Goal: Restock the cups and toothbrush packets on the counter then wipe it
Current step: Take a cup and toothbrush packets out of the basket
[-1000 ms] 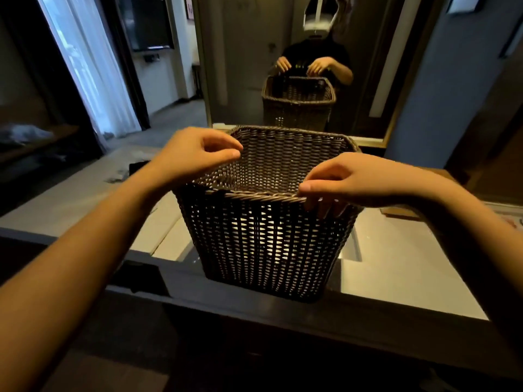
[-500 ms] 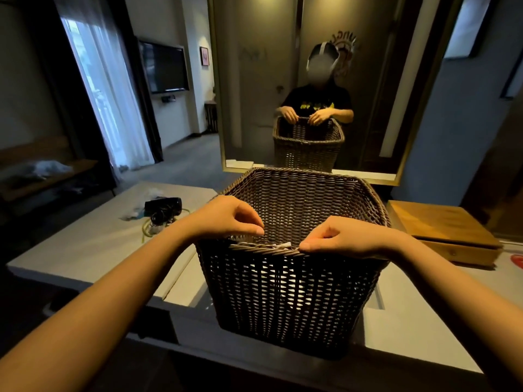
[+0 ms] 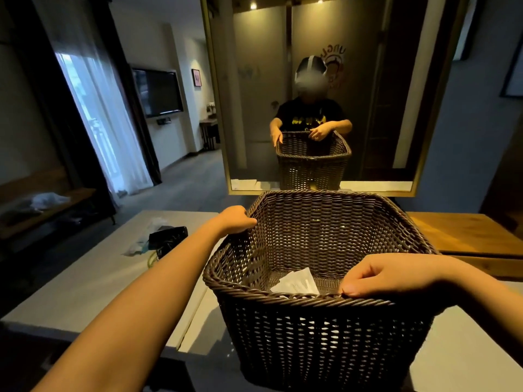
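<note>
A dark brown woven basket point(image 3: 311, 335) stands on the pale counter point(image 3: 85, 278) in front of me. My left hand point(image 3: 236, 220) grips the basket's far left rim corner. My right hand point(image 3: 387, 275) is closed on the near rim at the right. Inside, on the basket floor, lies a white packet point(image 3: 297, 282), partly hidden by the near rim. No cups are in view.
A large framed mirror point(image 3: 325, 94) rises behind the counter and shows me with the basket. A wooden tray point(image 3: 464, 236) sits at the right. A black device with a cable and clear wrapping point(image 3: 167, 239) lies on the counter's left part.
The view has risen and the basket's inside now shows, with the white packet. My left hand has slid from the near rim to the far left corner. My right hand stays on the near rim.
</note>
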`<state>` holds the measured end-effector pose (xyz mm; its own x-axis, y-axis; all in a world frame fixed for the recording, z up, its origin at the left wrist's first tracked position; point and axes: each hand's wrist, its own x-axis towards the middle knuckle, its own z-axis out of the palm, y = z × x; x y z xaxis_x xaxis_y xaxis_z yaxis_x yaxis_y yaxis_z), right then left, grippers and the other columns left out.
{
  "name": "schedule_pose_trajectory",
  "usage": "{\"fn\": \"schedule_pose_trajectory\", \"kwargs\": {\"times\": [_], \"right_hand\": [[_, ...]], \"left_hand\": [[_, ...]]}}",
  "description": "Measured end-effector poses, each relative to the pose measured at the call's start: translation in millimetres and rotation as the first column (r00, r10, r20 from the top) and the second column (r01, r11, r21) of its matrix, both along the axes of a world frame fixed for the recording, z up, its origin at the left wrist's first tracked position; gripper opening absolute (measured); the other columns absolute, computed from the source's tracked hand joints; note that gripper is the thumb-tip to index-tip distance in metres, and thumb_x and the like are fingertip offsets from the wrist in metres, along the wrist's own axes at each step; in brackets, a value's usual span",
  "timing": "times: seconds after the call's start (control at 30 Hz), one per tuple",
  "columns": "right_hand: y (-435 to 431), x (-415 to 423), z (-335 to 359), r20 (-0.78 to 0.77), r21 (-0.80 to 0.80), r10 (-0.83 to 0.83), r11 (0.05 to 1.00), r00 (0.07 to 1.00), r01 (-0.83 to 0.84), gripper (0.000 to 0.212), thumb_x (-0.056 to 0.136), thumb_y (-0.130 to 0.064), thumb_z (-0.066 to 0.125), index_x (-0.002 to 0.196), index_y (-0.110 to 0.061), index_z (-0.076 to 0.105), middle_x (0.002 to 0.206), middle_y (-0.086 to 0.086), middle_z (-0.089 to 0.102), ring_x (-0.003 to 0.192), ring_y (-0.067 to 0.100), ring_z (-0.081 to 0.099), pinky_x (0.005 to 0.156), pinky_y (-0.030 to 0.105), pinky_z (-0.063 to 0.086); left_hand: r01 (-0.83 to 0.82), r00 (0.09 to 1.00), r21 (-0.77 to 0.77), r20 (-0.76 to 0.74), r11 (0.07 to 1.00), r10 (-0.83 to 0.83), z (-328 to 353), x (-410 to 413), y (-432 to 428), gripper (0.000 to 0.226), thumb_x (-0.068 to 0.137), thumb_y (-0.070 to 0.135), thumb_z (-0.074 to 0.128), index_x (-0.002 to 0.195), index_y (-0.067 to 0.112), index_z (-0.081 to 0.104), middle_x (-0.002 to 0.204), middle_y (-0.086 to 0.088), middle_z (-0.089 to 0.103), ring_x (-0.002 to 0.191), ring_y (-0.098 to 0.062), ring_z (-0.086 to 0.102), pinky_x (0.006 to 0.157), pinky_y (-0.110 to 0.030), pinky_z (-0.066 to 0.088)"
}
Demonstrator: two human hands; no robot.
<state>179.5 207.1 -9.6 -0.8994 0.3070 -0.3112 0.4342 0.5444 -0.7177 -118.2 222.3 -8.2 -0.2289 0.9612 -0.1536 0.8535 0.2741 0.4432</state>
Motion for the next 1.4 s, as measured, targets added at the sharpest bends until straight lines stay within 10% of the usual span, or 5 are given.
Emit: {"fn": "schedule_pose_trajectory", "kwargs": {"times": [0.13, 0.5, 0.67, 0.87, 1.4], "right_hand": [[6.3, 0.1, -3.9, 0.051, -0.008, 0.001, 1.0, 0.999, -0.001, 0.046, 0.092, -0.047, 0.042, 0.11, -0.009, 0.063, 0.105, 0.018, 0.063, 0.091, 0.017, 0.056, 0.092, 0.03, 0.045], [82.3, -58.1, -18.9, 0.354, -0.205, -0.004, 0.975, 0.935, 0.082, 0.039, 0.084, -0.045, 0.057, 0.109, -0.015, 0.063, 0.098, 0.009, 0.066, 0.084, 0.018, 0.064, 0.08, 0.034, 0.054], [121.1, -107.8, -43.6, 0.511, 0.118, -0.094, 0.992, 0.854, 0.039, 0.047, 0.088, -0.047, 0.051, 0.109, -0.006, 0.059, 0.096, 0.004, 0.064, 0.089, 0.02, 0.059, 0.085, 0.035, 0.052], [150.9, -148.2, -100.5, 0.598, 0.282, -0.041, 0.946, 0.801, -0.162, 0.063, 0.088, -0.052, 0.049, 0.131, -0.005, 0.047, 0.135, 0.015, 0.052, 0.122, 0.032, 0.05, 0.104, 0.043, 0.041], [167.1, -149.1, -194.1, 0.527, 0.593, -0.392, 0.805, 0.754, 0.004, 0.084, 0.084, -0.065, 0.041, 0.135, 0.002, 0.037, 0.137, 0.017, 0.041, 0.127, 0.033, 0.04, 0.103, 0.038, 0.036]], "left_hand": [[-0.032, 0.999, 0.01, 0.007, 0.999, 0.032, -8.9, -1.0, 11.5, 0.03, 0.092, 0.023, 0.047, 0.065, 0.01, 0.046, 0.067, -0.004, 0.045, 0.061, -0.012, 0.043, 0.053, -0.022, 0.031], [-0.062, 0.998, 0.03, 0.015, 0.998, 0.061, -12.7, 3.2, 8.7, 0.031, 0.095, 0.022, 0.044, 0.116, 0.001, 0.051, 0.106, -0.016, 0.055, 0.091, -0.023, 0.049, 0.078, -0.03, 0.037], [-0.093, 0.995, 0.057, 0.036, 0.994, 0.091, -15.0, 4.5, 0.0, 0.02, 0.094, 0.022, 0.045, 0.074, 0.02, 0.047, 0.075, 0.001, 0.05, 0.065, -0.009, 0.044, 0.058, -0.023, 0.035], [-0.119, 0.993, 0.052, 0.023, 0.992, 0.118, -11.5, 7.1, -3.9, 0.032, 0.094, 0.025, 0.046, 0.119, 0.007, 0.054, 0.117, -0.013, 0.06, 0.097, -0.023, 0.054, 0.081, -0.027, 0.036], [-0.193, 0.981, 0.072, -0.013, 0.978, 0.195, -15.3, 8.3, -4.3, 0.04, 0.093, 0.032, 0.047, 0.128, 0.013, 0.047, 0.124, -0.009, 0.057, 0.103, -0.019, 0.052, 0.086, -0.028, 0.037]]}}
